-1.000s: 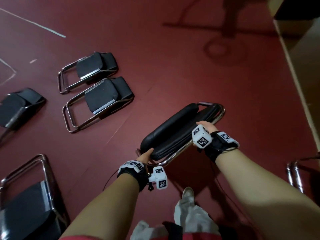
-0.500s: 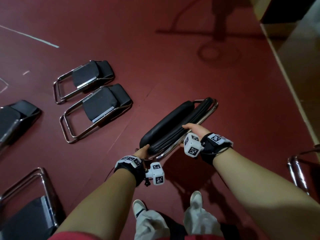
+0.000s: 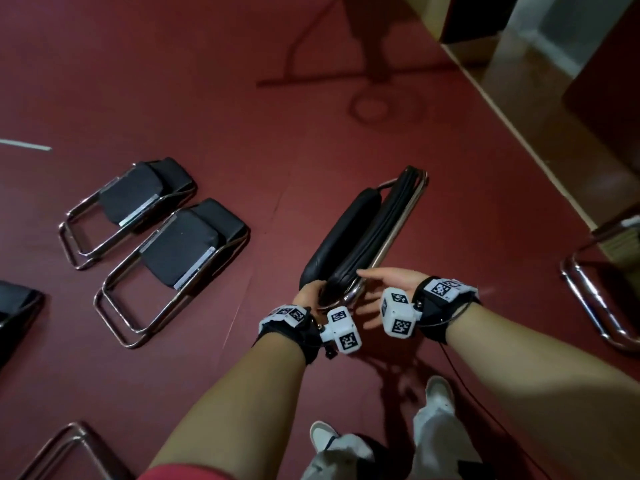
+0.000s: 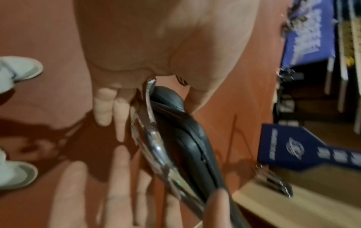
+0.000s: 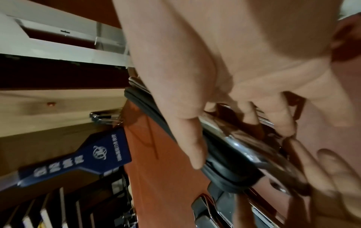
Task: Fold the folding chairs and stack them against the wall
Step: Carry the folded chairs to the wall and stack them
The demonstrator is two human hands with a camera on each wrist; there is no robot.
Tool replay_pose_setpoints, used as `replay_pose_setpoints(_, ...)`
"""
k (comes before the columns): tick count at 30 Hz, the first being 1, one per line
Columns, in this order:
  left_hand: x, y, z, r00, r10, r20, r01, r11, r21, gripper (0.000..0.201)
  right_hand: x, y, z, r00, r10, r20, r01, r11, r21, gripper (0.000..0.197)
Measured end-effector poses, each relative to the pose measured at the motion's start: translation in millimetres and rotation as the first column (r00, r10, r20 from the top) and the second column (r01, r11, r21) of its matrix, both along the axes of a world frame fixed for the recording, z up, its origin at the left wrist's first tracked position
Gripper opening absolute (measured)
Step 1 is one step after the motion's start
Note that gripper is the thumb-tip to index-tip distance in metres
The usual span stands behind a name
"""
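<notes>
Left hand (image 3: 309, 294) grips the folded chair (image 3: 363, 237) at its near end — padded black cushions, curved chrome tube. Right hand (image 3: 384, 289) spreads flat-fingered at the frame. Two folded chairs (image 3: 156, 237) lie at ten o'clock.

We count six folding chairs in the head view. One folded chair (image 3: 367, 233) is held up in the middle. Left of it, two folded chairs (image 3: 130, 206) (image 3: 176, 268) lie flat on the floor, with two more (image 3: 14, 313) (image 3: 65, 448) cut off by the frame. Right of it stands one chrome-framed chair (image 3: 602, 292). We count two hands and two white shoes (image 3: 322, 436) (image 3: 440, 391).
</notes>
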State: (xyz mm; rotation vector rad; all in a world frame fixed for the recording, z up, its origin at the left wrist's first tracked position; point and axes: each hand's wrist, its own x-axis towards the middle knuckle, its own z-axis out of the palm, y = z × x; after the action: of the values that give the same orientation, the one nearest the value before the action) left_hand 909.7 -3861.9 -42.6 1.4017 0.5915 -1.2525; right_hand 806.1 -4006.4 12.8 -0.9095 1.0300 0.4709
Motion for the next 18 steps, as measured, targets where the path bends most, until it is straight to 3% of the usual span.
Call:
replay_pose_setpoints(5, 27.8, 14.7, 0.6, 0.987, -0.160, 0.026, 0.159, 0.987, 0.014, 0.023, 30.6, 19.7, -11.6, 0.998, -0.050, 0.026, 0.050, 0.999, -0.012, 0.029)
replay_pose_setpoints(8, 49.3, 18.9, 4.3, 0.945, -0.323, 0.045, 0.317, 0.943, 0.100, 0.016, 49.4, 18.0, -13.6, 0.996, -0.085, 0.012, 0.086, 0.996, -0.019, 0.024)
replay_pose_setpoints(11, 69.7, 17.0, 6.5, 0.887, -0.461, 0.040, 0.449, 0.878, 0.169, 0.017, 61.7, 13.0, -21.1, 0.992, -0.128, -0.006, 0.128, 0.992, -0.013, 0.036)
replay_pose_setpoints(14, 86.0, 5.6, 14.0, 0.845, -0.528, 0.079, 0.496, 0.831, 0.251, 0.026, 64.9, -2.0, -33.4, 0.989, -0.149, 0.002, 0.149, 0.987, -0.051, 0.048)
replay_pose_setpoints(18, 104.4, -36.4, 23.6, 0.810, -0.574, 0.119, 0.528, 0.802, 0.278, 0.018, 53.1, -43.2, -27.5, 0.986, -0.161, -0.043, 0.156, 0.982, -0.102, 0.043)
